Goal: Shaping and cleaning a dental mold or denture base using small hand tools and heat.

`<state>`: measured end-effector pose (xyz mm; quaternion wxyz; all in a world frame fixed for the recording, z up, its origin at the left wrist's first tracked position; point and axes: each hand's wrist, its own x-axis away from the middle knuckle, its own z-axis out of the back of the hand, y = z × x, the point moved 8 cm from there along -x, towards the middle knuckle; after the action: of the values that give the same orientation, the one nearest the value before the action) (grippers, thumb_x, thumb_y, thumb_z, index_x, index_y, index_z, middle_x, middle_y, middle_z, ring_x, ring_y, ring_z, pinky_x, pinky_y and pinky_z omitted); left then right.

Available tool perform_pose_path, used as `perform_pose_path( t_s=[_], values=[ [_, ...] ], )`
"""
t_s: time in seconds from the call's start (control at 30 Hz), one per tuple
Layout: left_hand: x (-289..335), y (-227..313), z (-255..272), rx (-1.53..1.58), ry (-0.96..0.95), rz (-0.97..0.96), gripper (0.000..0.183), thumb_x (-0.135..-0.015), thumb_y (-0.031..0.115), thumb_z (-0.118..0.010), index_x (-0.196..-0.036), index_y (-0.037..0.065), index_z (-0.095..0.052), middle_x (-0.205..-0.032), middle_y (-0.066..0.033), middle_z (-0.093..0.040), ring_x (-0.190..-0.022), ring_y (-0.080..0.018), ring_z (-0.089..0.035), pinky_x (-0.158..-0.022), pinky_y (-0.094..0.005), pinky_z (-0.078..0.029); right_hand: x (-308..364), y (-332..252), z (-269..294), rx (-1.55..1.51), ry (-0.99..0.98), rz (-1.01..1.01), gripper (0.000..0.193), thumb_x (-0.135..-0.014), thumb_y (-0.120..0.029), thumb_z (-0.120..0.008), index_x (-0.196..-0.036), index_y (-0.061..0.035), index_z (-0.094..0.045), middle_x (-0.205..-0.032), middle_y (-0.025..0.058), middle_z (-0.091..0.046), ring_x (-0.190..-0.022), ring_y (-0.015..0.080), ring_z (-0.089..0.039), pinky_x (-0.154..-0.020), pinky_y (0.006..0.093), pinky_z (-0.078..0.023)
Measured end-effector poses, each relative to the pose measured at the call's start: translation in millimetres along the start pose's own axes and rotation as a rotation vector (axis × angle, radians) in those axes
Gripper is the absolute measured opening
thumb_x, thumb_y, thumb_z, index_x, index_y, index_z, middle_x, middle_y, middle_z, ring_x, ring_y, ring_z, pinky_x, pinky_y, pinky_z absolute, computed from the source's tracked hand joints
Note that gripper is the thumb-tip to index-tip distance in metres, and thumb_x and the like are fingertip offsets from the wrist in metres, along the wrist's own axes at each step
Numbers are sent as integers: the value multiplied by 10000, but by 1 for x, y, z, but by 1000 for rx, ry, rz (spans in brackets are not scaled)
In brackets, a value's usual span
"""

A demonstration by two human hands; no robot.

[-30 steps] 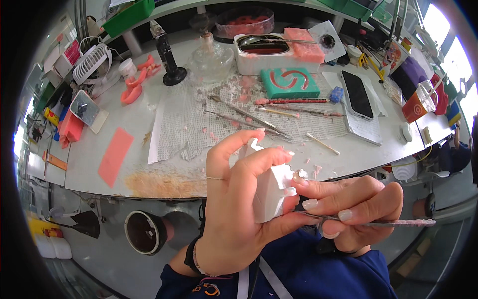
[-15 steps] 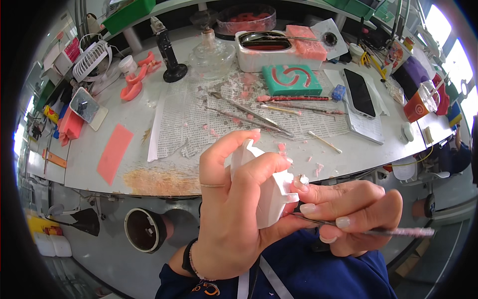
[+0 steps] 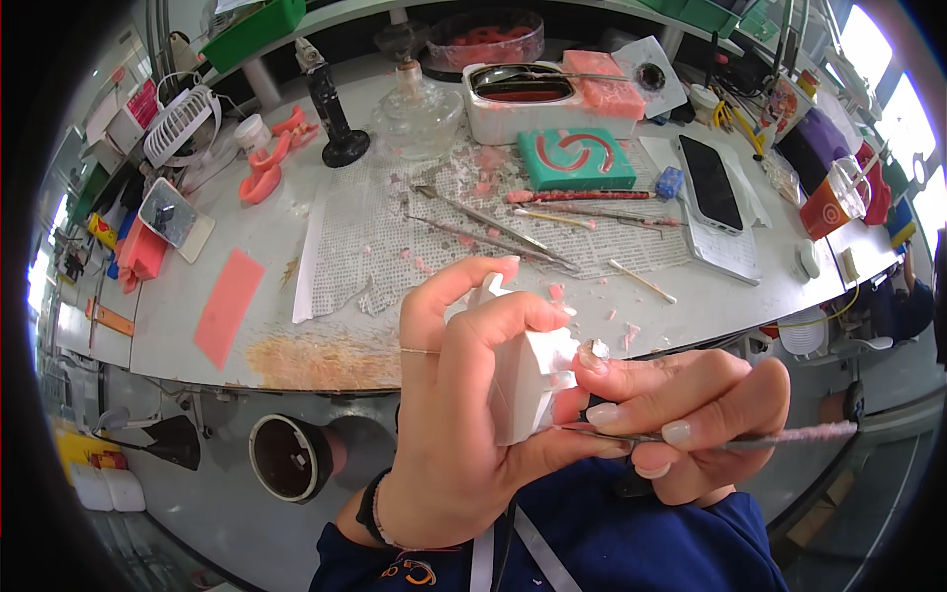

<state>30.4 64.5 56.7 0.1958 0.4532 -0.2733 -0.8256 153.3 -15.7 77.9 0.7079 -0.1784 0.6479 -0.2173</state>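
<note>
A white plaster dental model (image 3: 525, 380) is gripped by my left hand (image 3: 449, 414), its fingers wrapped over the far side and the thumb beneath. Part of the model is hidden behind those fingers. My right hand (image 3: 695, 414) pinches a thin metal wax carving tool (image 3: 725, 443), whose handle end is coated with pink wax. The tool's tip points left, near the model's lower edge beside my left thumb. My right index fingertip rests at the toothed edge of the model. Both hands are held in front of the bench's near edge.
Newspaper (image 3: 380, 232) covers the bench middle, bearing metal tools (image 3: 493, 222), cotton swabs (image 3: 643, 281) and wax crumbs. A pink wax sheet (image 3: 229, 308) lies left. Behind stand a torch (image 3: 335, 113), glass burner (image 3: 416, 118), wax pot (image 3: 521, 87) and green box (image 3: 577, 161). A phone (image 3: 708, 183) lies right.
My left hand has turned the model slightly, so more of its toothed edge faces right. My right hand and the carving tool have shifted a little left, with the tool lying flatter.
</note>
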Motion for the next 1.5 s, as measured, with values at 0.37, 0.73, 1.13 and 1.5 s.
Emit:
perform_pose_path(
  t_s=[0.37,0.73,1.13,1.5],
  values=[
    [3,-4,-8,93,-115,15,854,-699,607,-769,-1239,22,-460,-1319,-201,-374,-1243,-259,-408,-979,-358,-393,-1,-5,3,221,177,-62,332,-700,67,-815,-898,-40,-571,-918,180,-693,-942,343,-706,-878,426,-584],
    [3,-8,-15,229,-160,99,842,-703,453,-851,-1275,17,-413,-1350,-198,-356,-1195,-216,-446,-979,-344,-403,-10,-4,2,203,-58,-12,289,-884,-19,-671,-980,-5,-398,-922,231,-634,-925,382,-699,-856,468,-590],
    [2,-8,-15,445,-8,165,720,-644,119,-868,-1225,67,-446,-1261,-186,-405,-1220,-299,-427,-981,-409,-406,-13,-5,9,226,48,-74,343,-658,9,-863,-824,-63,-572,-882,123,-725,-929,343,-713,-814,473,-598],
    [5,-9,-15,465,-26,193,654,-657,46,-789,-1218,64,-455,-1255,-189,-404,-1224,-318,-418,-979,-419,-401,-11,-15,-7,265,-217,67,333,-756,154,-710,-905,4,-453,-949,233,-641,-978,459,-665,-775,509,-606]
  ],
)
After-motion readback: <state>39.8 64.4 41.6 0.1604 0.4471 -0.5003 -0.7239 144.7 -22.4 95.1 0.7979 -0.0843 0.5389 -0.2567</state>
